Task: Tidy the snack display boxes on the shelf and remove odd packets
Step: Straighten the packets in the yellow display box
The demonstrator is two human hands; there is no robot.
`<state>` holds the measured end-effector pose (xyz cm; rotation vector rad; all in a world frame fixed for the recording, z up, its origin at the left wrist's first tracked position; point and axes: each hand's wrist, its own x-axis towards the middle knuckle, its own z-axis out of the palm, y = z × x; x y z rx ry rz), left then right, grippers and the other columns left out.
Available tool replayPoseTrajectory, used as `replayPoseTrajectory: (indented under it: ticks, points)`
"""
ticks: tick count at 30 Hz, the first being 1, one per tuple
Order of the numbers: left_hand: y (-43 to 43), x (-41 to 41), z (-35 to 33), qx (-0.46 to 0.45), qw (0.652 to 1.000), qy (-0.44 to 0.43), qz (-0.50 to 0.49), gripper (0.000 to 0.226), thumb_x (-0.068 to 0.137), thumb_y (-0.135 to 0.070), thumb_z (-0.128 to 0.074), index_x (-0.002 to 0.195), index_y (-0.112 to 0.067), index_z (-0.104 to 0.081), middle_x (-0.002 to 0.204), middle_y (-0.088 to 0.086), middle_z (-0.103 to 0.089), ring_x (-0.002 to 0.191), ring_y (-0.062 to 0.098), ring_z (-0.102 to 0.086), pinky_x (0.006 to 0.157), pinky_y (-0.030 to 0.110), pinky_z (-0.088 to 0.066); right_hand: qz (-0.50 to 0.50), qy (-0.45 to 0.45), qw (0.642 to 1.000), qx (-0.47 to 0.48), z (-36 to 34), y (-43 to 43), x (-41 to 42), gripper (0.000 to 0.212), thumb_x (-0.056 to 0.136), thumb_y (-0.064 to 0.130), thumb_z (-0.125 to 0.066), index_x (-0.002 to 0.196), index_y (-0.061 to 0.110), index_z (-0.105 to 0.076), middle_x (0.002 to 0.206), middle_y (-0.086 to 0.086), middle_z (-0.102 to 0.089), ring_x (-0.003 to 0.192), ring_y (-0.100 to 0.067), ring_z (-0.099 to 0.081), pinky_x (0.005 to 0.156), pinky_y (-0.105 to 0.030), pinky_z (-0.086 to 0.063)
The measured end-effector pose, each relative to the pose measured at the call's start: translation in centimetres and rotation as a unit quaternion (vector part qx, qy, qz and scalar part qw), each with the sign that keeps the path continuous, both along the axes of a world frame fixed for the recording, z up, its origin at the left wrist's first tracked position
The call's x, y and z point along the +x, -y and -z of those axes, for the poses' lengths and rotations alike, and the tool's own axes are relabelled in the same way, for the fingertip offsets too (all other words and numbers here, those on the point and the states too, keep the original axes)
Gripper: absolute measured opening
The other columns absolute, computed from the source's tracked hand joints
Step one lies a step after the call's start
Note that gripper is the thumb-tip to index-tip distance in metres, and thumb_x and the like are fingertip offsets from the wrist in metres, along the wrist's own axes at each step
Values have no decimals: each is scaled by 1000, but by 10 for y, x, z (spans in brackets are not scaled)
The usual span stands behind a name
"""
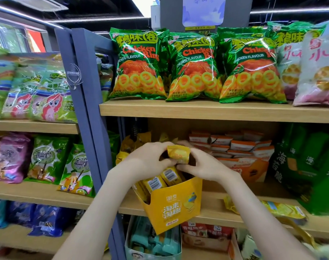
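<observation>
A yellow display box (175, 205) sits tilted over the front edge of the middle shelf (212, 212), with several yellow snack packets (160, 182) standing inside. Above the box, my left hand (148, 159) and my right hand (204, 165) both pinch one small yellow packet (178, 153) between their fingers. An orange display box (248, 168) with several orange-and-white packets (235, 144) stands just right of my hands. A loose yellow packet (280, 210) lies flat on the shelf at the right.
Green Chicken Ring bags (193, 66) line the top shelf. Tall green bags (310, 166) stand at the right of the middle shelf. A teal box (152, 241) and red packets (206, 230) sit below. A blue upright (88, 113) divides off the left shelving with more bags.
</observation>
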<state>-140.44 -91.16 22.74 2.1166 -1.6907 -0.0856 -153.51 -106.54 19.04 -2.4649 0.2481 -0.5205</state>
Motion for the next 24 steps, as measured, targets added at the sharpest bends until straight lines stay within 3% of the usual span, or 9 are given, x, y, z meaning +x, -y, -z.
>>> replayPoseTrajectory:
  ticks: [3, 5, 8, 14, 18, 21, 24]
  points:
    - [-16, -4, 3, -91, 983, 145, -64, 59, 92, -60, -44, 143, -29, -39, 129, -6, -56, 119, 16, -51, 96, 34, -45, 47, -33, 998, 1, 1, 6, 3, 46, 91, 35, -64, 133, 37, -44, 128, 16, -45, 120, -5, -44, 84, -10, -36]
    - [-28, -6, 7, -125, 971, 191, -69, 73, 84, -73, -26, 137, -27, -47, 118, -7, -63, 108, 13, -56, 91, 28, -44, 88, -22, 994, -59, 0, 8, 9, 50, 90, 36, -65, 135, 27, -46, 134, 10, -35, 126, -12, -33, 96, -18, -31]
    - [-39, 2, 16, -155, 973, 164, -49, 78, 80, -77, -19, 120, -26, -63, 108, -8, -68, 101, 12, -60, 86, 26, -43, 149, -25, 978, -146, -2, 4, 20, 47, 86, 42, -65, 126, 20, -56, 130, 0, -35, 123, -21, -30, 103, -36, -34]
    - [-45, 20, 53, -267, 958, 103, -13, 68, 93, -72, -25, 116, -23, -67, 122, -9, -63, 116, 8, -53, 97, 28, -38, 242, -52, 961, -124, -7, -5, 44, 55, 85, 46, -66, 126, 12, -53, 136, -7, -36, 127, -25, -37, 103, -40, -40]
    - [-38, 21, 67, -344, 936, 72, 21, 61, 97, -63, -27, 119, -19, -64, 126, -6, -60, 119, 7, -50, 101, 31, -36, 243, -48, 964, -96, -12, -2, 55, 67, 85, 42, -69, 134, 6, -41, 145, -9, -30, 130, -26, -38, 96, -30, -36]
    - [-32, 22, 72, -385, 920, 59, 40, 59, 96, -64, -31, 125, -19, -58, 131, -3, -56, 123, 10, -49, 102, 33, -36, 167, -49, 984, -48, -9, 3, 58, 48, 81, 33, -75, 114, 17, -45, 129, -6, -42, 117, -24, -46, 79, -25, -34]
    - [-29, 23, 74, -393, 912, 100, 57, 59, 91, -66, -41, 121, -19, -60, 127, 0, -58, 118, 14, -51, 98, 35, -38, 117, -81, 987, -75, -2, 8, 58, 24, 93, 32, -61, 110, 15, -55, 124, -6, -47, 104, -17, -47, 76, -24, -32]
